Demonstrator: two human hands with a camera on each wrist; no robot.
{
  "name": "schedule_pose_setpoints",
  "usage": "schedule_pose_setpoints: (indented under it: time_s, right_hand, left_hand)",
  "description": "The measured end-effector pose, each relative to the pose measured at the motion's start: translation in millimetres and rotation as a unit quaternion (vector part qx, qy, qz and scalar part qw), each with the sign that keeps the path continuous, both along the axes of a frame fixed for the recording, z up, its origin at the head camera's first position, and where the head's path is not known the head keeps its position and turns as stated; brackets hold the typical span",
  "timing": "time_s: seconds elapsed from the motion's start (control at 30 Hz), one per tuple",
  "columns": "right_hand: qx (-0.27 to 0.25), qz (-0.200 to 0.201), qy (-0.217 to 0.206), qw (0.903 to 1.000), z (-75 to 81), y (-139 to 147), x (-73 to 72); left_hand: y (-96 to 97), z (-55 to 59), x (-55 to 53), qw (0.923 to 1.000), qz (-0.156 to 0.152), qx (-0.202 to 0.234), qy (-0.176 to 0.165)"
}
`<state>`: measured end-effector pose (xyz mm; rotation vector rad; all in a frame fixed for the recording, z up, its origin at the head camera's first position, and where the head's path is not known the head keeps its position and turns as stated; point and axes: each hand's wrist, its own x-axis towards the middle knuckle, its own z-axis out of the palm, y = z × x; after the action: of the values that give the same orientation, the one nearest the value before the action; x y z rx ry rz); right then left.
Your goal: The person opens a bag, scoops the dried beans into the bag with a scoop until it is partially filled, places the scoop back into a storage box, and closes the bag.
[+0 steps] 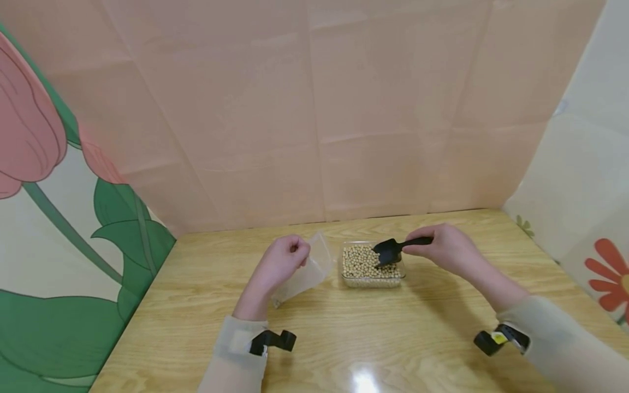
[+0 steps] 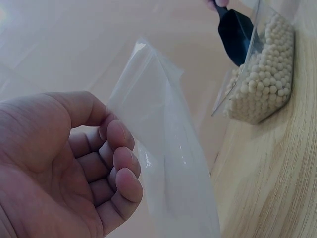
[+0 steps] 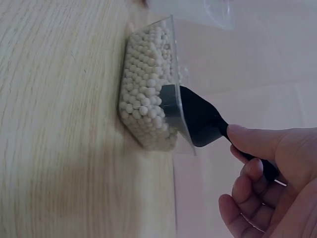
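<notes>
Left hand: the left hand (image 1: 282, 261) pinches the edge of a plastic bag between thumb and forefinger, the other fingers loosely bent.
Bag: the clear plastic bag (image 1: 314, 266) hangs to the right of that hand, just left of the container; something small at its near left corner is too small to make out.
Right hand: the right hand (image 1: 446, 248) grips the handle of a scoop with thumb and fingers, at the right of the container.
Scoop: the black scoop (image 1: 388, 252) slants down to the left over the container's right side, its blade partly among the pellets.
Container: the clear rectangular container (image 1: 372, 283) stands upright toward the far side of the table, between the two hands.
Pellets: small round cream pellets (image 1: 357, 261) fill much of the container.
Table: the wood-grain table (image 1: 314, 338) has a bright glare at its near side.
Surroundings: a pink sheet (image 1: 314, 120) covers the far side; a tulip picture (image 1: 29, 114) is at left, a red flower (image 1: 608, 273) at right.
Sleeves: each pale sleeve bears a black wrist device.
</notes>
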<state>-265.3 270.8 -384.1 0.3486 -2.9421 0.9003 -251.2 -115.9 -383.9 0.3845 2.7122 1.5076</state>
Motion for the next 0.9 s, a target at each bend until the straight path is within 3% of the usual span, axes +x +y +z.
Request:
schedule_pose_setpoints:
  time_s: [0.6, 0.9]
  right_hand:
    - [-0.084, -0.006, -0.058, 0.9947, -28.0, -6.2, -5.2]
    - [-0.094, -0.017, -0.071, 0.9929, -41.2, -8.6, -7.6]
  left_hand:
    - [0.6, 0.2, -0.3, 1.0, -0.004, 0.002, -0.001]
    - [0.4, 0.5, -0.8, 1.0, -0.003, 0.004, 0.001]
